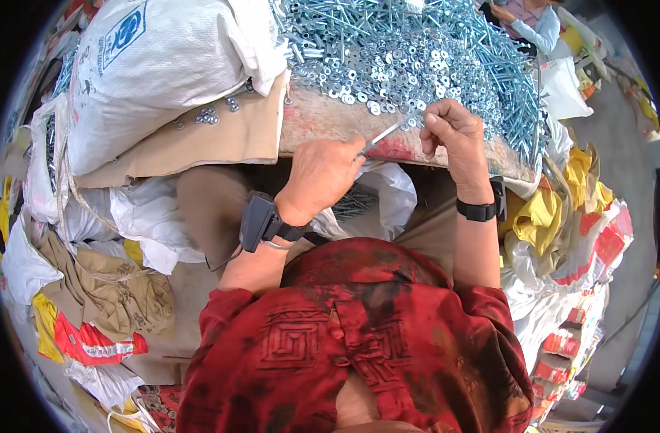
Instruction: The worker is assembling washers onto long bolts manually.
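Note:
My left hand [321,173] is closed around one end of a slim silver bolt [383,137], which slants up and away to the right. Close to the bolt's far end is my right hand [456,133], its thumb and forefinger bent together; whatever they pinch is too small to name. Just beyond both hands, a heap of flat metal washers [377,79] spreads over the worn work surface [319,123]. Long bolts [507,90] lie piled around the washers, at the back and right.
A full white woven sack [157,72] rests on cardboard [200,148] at the left, with a few nuts [206,115] beside it. Under the surface's near edge, an open white bag [388,191] holds dark bolts. Crumpled sacks [106,289] lie around; another person [535,25] sits at far right.

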Motion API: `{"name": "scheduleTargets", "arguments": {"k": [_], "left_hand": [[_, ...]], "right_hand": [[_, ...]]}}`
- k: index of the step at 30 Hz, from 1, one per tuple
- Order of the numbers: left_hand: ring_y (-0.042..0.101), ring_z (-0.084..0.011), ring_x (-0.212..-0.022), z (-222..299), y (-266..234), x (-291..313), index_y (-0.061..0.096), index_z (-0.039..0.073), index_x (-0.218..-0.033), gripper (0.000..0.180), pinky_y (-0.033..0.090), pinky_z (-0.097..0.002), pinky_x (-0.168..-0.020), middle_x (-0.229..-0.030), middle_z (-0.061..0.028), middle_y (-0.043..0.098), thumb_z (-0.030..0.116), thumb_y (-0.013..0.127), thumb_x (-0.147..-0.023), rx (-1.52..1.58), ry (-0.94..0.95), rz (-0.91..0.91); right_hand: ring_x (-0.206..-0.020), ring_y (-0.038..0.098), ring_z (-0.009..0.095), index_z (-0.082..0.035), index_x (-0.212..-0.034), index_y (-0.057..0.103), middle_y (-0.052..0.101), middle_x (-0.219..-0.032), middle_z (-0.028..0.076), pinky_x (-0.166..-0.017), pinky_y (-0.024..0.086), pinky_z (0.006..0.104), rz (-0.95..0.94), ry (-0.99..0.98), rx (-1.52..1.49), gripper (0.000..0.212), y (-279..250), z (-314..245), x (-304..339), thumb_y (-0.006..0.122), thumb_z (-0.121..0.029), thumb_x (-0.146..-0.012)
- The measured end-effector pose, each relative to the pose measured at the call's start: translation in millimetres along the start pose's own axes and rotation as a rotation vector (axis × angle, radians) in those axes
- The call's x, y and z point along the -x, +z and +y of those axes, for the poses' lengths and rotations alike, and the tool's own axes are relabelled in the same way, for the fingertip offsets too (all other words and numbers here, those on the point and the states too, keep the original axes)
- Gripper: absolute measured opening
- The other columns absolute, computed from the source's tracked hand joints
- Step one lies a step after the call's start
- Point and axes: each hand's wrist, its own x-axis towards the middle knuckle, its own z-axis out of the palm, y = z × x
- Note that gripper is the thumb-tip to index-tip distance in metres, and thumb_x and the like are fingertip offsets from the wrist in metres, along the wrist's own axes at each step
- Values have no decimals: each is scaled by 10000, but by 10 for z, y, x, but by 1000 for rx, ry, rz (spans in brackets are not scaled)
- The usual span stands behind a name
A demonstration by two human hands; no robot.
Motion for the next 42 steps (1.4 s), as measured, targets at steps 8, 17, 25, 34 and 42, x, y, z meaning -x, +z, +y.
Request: {"name": "scheduleTargets", "arguments": {"k": [8, 17, 25, 34, 42], "left_hand": [[607, -385, -654, 11, -40, -18, 574, 83, -869, 162, 441, -479, -550, -658, -151, 592, 180, 697, -831, 65, 137, 74], [576, -366, -609, -154, -32, -63, 604, 84, -884, 129, 448, -423, -534, -671, -147, 576, 153, 704, -843, 148, 180, 180], [469, -14, -577, -282, -131, -61, 639, 78, -932, 137, 370, -187, -491, -688, 74, 555, 201, 700, -930, 1115, -323, 97], [480, -14, -556, -234, -147, -106, 631, 84, -954, 127, 351, -164, -468, -689, 65, 538, 183, 701, -920, 1244, -492, 89], [388, -26, -656, -155, -94, -56, 630, -1, -908, 137, 349, -245, -542, -660, 56, 479, 130, 667, -922, 909, -254, -91]], "right_hand": [[-552, 606, 125, 17, -971, 661, 642, -710, 62, -470, 494, 246, 8, -51, -82, 108, 42, -162, 5, 655, -80, -925], [-530, 580, 135, 17, -1009, 642, 626, -725, 61, -452, 487, 260, -477, 120, -377, 250, 164, -178, -396, 623, -228, -959], [-667, 655, 304, -30, -962, 638, 665, -809, 140, -608, 520, 388, -55, -405, 1015, 122, 586, 399, -1103, 614, -132, -899], [-826, 650, 424, -14, -966, 530, 639, -921, 220, -697, 514, 493, 60, -408, 1255, 277, 723, 571, -958, 682, -224, -866], [-712, 652, 344, -53, -904, 653, 672, -785, 153, -656, 501, 394, 533, -184, 805, 104, -328, 452, -193, 662, -155, -883]]}}
